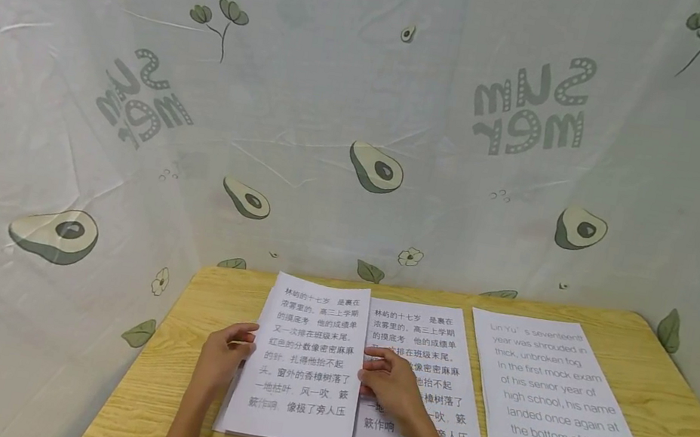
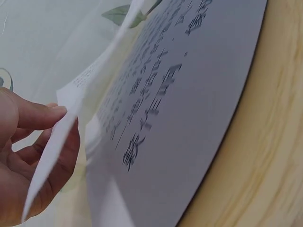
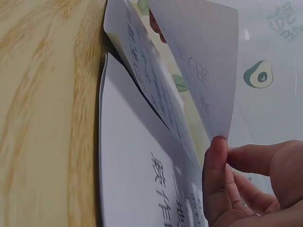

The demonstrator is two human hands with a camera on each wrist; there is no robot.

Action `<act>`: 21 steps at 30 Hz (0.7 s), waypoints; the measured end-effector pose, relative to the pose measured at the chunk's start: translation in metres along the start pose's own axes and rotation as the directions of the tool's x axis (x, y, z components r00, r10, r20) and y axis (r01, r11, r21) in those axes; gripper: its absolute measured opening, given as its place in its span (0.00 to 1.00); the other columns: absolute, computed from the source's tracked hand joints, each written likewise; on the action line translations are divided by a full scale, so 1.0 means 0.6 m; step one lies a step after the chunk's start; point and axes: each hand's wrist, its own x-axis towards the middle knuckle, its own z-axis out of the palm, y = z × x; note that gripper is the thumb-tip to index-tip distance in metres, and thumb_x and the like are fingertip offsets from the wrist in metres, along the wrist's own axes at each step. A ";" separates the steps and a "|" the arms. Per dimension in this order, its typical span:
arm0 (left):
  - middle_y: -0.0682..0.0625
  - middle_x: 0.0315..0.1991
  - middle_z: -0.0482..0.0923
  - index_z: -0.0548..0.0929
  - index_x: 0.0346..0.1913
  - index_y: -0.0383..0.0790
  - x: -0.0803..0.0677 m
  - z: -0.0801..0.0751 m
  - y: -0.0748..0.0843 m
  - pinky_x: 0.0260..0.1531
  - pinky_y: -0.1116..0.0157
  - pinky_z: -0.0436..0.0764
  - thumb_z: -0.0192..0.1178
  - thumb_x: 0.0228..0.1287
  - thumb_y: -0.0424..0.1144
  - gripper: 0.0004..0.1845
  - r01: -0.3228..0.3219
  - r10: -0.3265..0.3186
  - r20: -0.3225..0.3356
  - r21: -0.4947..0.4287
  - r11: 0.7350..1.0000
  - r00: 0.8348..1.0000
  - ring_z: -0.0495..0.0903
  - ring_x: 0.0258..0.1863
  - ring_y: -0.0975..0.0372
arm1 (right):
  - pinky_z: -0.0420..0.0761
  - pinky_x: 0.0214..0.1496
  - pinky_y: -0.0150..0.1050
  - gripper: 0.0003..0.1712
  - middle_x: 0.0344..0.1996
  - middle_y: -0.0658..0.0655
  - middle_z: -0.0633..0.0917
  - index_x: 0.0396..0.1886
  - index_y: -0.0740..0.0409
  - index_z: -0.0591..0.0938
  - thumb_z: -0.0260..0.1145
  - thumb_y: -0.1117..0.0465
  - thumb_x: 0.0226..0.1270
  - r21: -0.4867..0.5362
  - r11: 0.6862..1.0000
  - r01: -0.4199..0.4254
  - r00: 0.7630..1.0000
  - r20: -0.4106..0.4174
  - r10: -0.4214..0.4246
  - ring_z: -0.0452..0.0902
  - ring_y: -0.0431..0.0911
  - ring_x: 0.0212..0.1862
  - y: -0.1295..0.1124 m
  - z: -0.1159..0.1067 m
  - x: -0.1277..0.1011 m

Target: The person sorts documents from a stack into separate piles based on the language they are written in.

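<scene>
A thin white sheet (image 1: 304,364) printed in Chinese is lifted over a paper stack (image 1: 261,430) at the table's left. The left hand (image 1: 226,352) pinches its left edge, the right hand (image 1: 389,384) its right edge. Two more flat stacks (image 1: 433,385) (image 1: 566,413) lie beside it on the glossy, pale wooden table (image 1: 688,425). Creased, probably plastic, avocado-print sheeting (image 1: 366,114) walls the space.

An English-text sheet (image 1: 567,410) lies on the wooden table (image 1: 688,425).

Three paper stacks (image 1: 566,413) abreast on table (image 1: 688,425)
</scene>
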 end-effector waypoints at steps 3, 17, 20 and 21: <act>0.38 0.50 0.84 0.87 0.63 0.35 0.005 -0.009 -0.006 0.35 0.71 0.83 0.62 0.72 0.24 0.19 -0.016 0.016 -0.004 0.014 1.000 1.000 0.84 0.41 0.56 | 0.92 0.39 0.41 0.26 0.45 0.63 0.86 0.65 0.68 0.81 0.71 0.71 0.68 -0.005 1.000 0.003 1.000 -0.004 -0.003 0.86 0.45 0.35 0.001 0.011 0.002; 0.36 0.52 0.84 0.86 0.63 0.33 0.012 -0.028 -0.021 0.36 0.72 0.81 0.61 0.73 0.25 0.18 0.006 -0.006 -0.021 0.023 1.000 1.000 0.82 0.45 0.54 | 0.92 0.38 0.39 0.26 0.43 0.63 0.86 0.64 0.70 0.81 0.71 0.72 0.67 -0.022 0.999 0.029 1.000 -0.008 -0.029 0.85 0.43 0.36 -0.002 0.045 0.004; 0.36 0.53 0.84 0.86 0.63 0.33 0.013 -0.029 -0.022 0.36 0.72 0.81 0.62 0.74 0.26 0.18 0.009 -0.009 -0.025 0.025 1.000 1.000 0.82 0.46 0.54 | 0.92 0.37 0.39 0.25 0.43 0.63 0.86 0.64 0.71 0.81 0.70 0.72 0.67 -0.027 0.999 0.038 0.999 -0.008 -0.038 0.85 0.44 0.36 -0.003 0.048 0.003; 0.36 0.53 0.84 0.86 0.63 0.33 0.013 -0.029 -0.022 0.36 0.72 0.81 0.62 0.74 0.26 0.18 0.009 -0.008 -0.025 0.025 1.000 1.000 0.82 0.46 0.54 | 0.92 0.37 0.39 0.25 0.43 0.63 0.86 0.64 0.71 0.81 0.70 0.72 0.67 -0.029 0.999 0.039 0.999 -0.009 -0.040 0.85 0.44 0.35 -0.004 0.049 0.003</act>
